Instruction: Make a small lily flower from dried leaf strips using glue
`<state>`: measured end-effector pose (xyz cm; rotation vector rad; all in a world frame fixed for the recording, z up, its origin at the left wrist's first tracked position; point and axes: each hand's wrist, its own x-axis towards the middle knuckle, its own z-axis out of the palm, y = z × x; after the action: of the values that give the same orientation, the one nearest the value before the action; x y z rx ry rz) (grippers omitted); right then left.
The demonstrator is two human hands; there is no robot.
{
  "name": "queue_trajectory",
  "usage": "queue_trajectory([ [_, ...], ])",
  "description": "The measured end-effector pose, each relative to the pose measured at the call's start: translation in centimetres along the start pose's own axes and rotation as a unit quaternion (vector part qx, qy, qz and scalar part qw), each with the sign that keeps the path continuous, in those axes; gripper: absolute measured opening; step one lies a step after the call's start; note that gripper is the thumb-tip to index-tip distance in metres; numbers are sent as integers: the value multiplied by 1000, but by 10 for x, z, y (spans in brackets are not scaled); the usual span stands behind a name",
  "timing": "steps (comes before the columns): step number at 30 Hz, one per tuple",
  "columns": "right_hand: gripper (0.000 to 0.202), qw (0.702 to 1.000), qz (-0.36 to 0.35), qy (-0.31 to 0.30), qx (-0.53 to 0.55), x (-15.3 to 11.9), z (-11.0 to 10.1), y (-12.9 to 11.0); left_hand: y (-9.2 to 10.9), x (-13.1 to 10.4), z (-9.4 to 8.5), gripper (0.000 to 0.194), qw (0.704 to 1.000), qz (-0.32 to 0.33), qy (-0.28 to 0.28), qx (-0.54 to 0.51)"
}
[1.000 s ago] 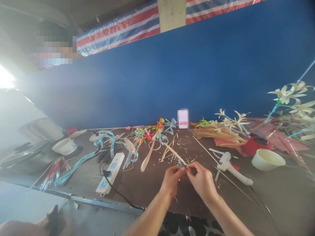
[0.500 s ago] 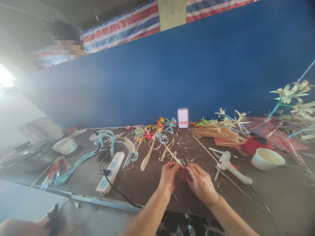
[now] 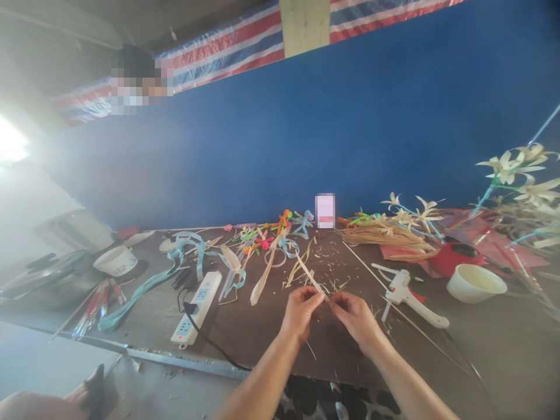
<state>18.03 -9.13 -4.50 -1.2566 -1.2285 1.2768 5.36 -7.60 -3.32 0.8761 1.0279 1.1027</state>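
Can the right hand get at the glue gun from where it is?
Probably yes: the glue gun lies on its right, with just a thin stick lying alongside, though its fingertips are busy at the pale strip's end.

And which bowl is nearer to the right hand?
The cream bowl, right of the glue gun; the white bowl stands far left, beyond the power strip.

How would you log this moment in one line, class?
left hand: pinching pale strip | right hand: at strip's near end | glue gun: lying on table
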Motion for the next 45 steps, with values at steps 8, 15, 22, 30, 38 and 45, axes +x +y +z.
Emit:
queue_trajectory([
  [8,18,1000,9,-6,1,-2,1,2,1,5,-2,19,999,-5,-6,-34],
  [15,17,1000,18,-19,9,-3,2,8,2,4,-1,18,994,-53,-11,-97],
  [22,17,977,-34,-7,-208,-7,-23,4,6,12,-12,22,992,-59,9,-110],
  [30,10,805,-63,12,-590,-37,-42,18,14,19,-24,27,999,-16,24,-18],
  [38,8,804,-35,6,-594,-30,-40,17,11,19,-22,27,998,-11,46,-33],
  [45,18,985,163,-59,-10,-37,-41,14,0,19,-18,25,977,-37,137,-162],
])
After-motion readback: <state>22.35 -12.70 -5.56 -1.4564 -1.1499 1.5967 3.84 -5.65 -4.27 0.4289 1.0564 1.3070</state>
